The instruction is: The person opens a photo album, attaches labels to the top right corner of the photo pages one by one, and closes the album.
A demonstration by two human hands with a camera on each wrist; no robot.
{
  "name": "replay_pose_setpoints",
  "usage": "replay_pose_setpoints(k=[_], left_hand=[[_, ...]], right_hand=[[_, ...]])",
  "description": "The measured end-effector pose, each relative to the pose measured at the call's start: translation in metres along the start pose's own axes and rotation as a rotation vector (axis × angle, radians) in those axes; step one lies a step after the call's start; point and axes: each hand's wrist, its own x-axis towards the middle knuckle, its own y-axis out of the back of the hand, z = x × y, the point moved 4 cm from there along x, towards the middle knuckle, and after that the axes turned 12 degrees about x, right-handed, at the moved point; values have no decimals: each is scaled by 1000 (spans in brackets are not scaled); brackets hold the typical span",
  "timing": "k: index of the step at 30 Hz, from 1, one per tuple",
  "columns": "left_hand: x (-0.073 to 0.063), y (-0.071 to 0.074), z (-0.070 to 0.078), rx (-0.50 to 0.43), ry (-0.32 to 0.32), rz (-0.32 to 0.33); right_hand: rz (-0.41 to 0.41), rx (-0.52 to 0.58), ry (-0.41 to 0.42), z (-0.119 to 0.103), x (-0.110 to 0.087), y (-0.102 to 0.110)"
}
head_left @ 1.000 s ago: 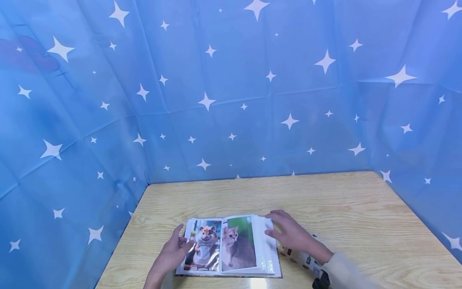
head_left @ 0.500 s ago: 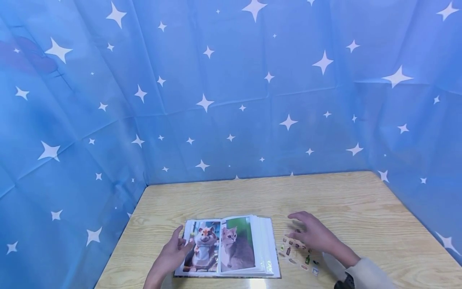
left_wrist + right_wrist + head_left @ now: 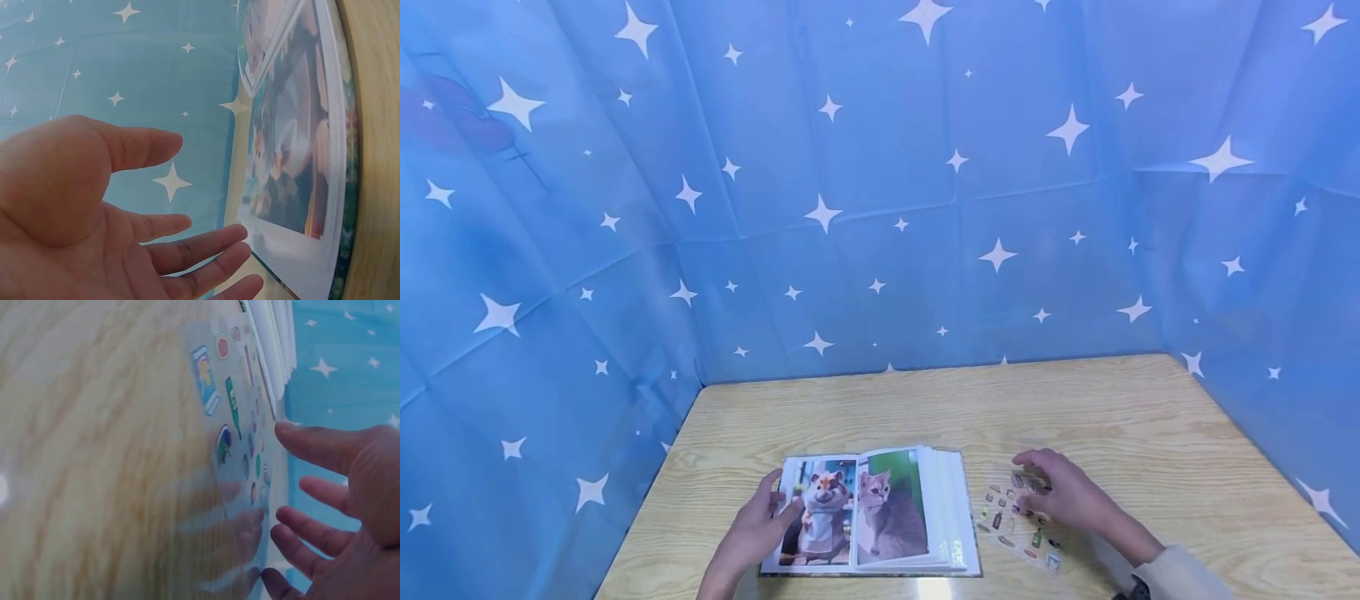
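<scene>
A photo album [image 3: 957,517] lies open on the table. Its left page carries a picture of a hamster in an apron [image 3: 823,517], and its right page a cat picture [image 3: 889,521]. My left hand [image 3: 751,529] is at the album's left edge, thumb over the page, fingers loosely extended in the left wrist view. To the right of the album lies a clear sticker sheet [image 3: 1003,523] with small colourful stickers. My right hand [image 3: 1071,497] hovers over the sheet's right side, covering part of it. In the right wrist view its fingers are spread beside the sheet, pinching nothing.
The wooden table [image 3: 1195,467] extends behind and to the right of the album. A blue curtain with white stars [image 3: 880,208] hangs along the table's back and sides. A light sleeve [image 3: 1183,575] covers the right forearm.
My right hand has moved from the album's right edge rightward over the sticker sheet, which shows more now. My left hand has stayed at the album's left edge.
</scene>
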Motion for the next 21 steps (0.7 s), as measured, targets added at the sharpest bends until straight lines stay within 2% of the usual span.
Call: replay_pose_setpoints(k=[5, 12, 21], left_hand=[[-2, 2, 6, 9, -28, 32], [-4, 1, 21, 32, -99, 84], [-7, -11, 42, 1, -219, 41]], right_hand=[[16, -20, -9, 3, 1, -2], [27, -31, -23, 7, 3, -4], [24, -47, -11, 7, 5, -4]])
